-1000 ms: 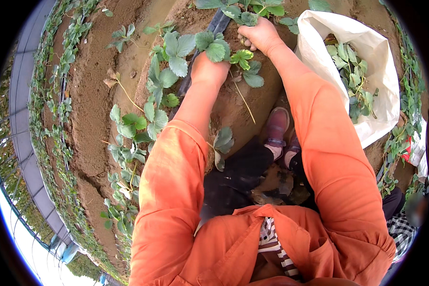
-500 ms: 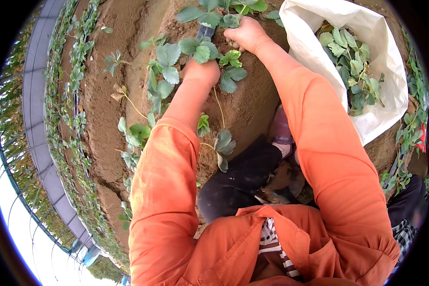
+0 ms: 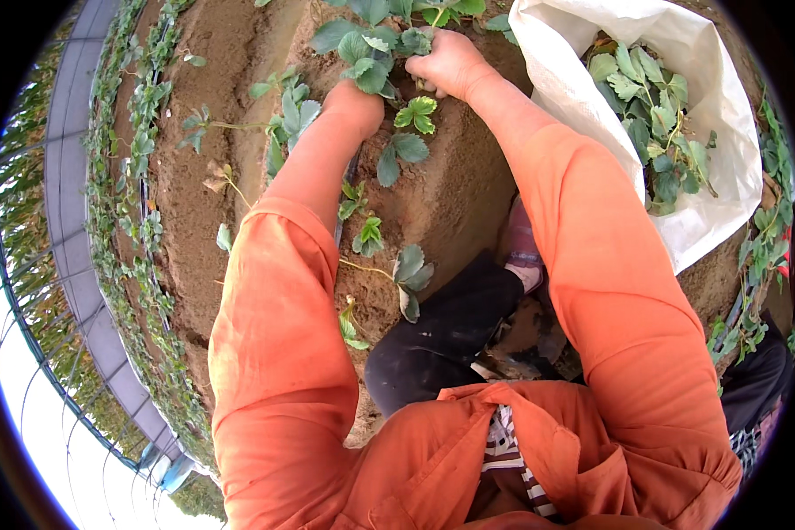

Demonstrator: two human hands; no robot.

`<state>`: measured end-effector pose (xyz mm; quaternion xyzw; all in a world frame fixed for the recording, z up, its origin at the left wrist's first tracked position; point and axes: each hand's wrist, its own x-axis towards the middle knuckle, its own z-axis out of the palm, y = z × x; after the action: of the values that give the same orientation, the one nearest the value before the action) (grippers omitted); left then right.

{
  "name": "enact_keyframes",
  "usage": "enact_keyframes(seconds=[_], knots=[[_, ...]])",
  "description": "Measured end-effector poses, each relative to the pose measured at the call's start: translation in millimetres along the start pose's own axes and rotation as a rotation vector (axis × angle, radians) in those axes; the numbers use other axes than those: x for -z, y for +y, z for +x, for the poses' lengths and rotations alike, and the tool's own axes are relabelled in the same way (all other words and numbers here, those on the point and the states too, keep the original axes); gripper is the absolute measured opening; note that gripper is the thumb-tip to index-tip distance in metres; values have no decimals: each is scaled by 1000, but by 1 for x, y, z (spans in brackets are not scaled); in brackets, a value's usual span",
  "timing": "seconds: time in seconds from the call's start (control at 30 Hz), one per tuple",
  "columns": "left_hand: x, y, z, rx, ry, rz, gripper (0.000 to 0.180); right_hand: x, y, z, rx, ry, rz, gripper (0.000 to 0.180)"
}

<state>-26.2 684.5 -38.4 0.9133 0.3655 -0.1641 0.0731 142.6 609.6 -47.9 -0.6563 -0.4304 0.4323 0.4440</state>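
Note:
A strawberry plant with broad green leaves grows on the sandy ridge at top centre, and both hands are at it. My left hand reaches in from below, back of the hand up; its fingers are hidden under the leaves. On the plant's right side, my right hand is closed, fingers curled down near the soil and thumb against a leaf. What it grips is hidden. Just below the hands are a small bright green leaf cluster and some darker leaves on the soil.
To the right stands an open white sack with cut strawberry leaves inside. Below the ridge is my dark-trousered leg. More plant rows run along the left, beside a grey strip. Another person's dark clothing shows at lower right.
My left hand has moved slightly left and up, deeper under the leaves, and the leaves over it have shifted. My right hand has barely moved, slightly left.

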Motion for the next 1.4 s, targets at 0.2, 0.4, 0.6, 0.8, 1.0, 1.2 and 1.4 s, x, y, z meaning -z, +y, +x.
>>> enact_keyframes(seconds=[0.2, 0.4, 0.6, 0.8, 1.0, 1.2, 1.4], knots=[[-14, 3, -2, 21, 72, -107, 26, 8, -3, 1, -17, -104, -108, 31], [12, 24, -15, 251, 181, -209, 25, 3, -9, -4, 7, -109, -156, 34], [-16, 10, -9, 244, 150, -184, 26, 4, -9, -2, -7, -98, -151, 35], [-3, 4, -2, 270, 110, -53, 26, 4, -9, -3, -15, -108, -133, 37], [68, -45, -19, 376, 367, -153, 16, 4, -9, 1, -28, -193, -172, 40], [45, 1, -75, 569, 407, -1506, 11, 2, -13, 11, -79, -377, -333, 38], [3, 60, -94, 407, 548, -1801, 37, -16, -8, 16, 113, -282, -760, 34]])
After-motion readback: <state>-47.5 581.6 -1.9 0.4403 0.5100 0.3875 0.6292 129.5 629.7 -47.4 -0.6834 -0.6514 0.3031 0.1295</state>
